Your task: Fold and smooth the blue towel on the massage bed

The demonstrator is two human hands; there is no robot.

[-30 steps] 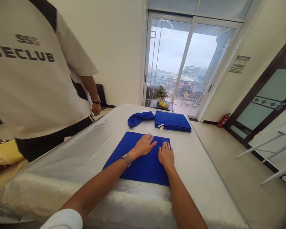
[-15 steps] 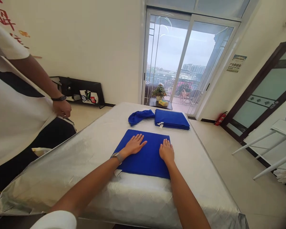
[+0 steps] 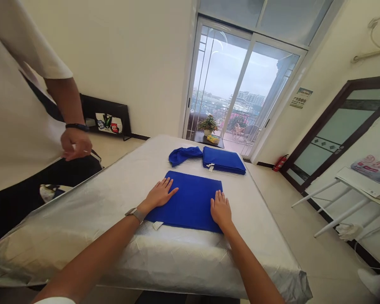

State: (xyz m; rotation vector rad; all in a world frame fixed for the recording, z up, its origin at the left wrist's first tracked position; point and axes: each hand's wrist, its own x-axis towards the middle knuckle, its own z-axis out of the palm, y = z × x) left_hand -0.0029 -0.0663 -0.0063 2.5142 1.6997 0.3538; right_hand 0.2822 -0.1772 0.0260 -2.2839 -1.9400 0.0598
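Observation:
A folded blue towel (image 3: 193, 200) lies flat on the silver-covered table (image 3: 120, 198) in front of me. My left hand (image 3: 160, 195) rests palm down on the towel's left edge, fingers spread. Flat on the towel's right near corner lies my right hand (image 3: 221, 210), fingers stretched out. Neither hand grips anything. A small white label (image 3: 157, 225) sticks out from the towel's near left corner.
A stack of folded blue towels (image 3: 223, 160) and a crumpled blue towel (image 3: 183, 154) lie at the table's far end. Another person in a white shirt (image 3: 15, 122) stands at the left, their hand (image 3: 74, 143) close to the table's edge. White table legs (image 3: 335, 202) stand at the right.
My left hand has slid leftward across the towel to its left edge. My right hand has stayed on the right side. The person at the left has shifted and turned.

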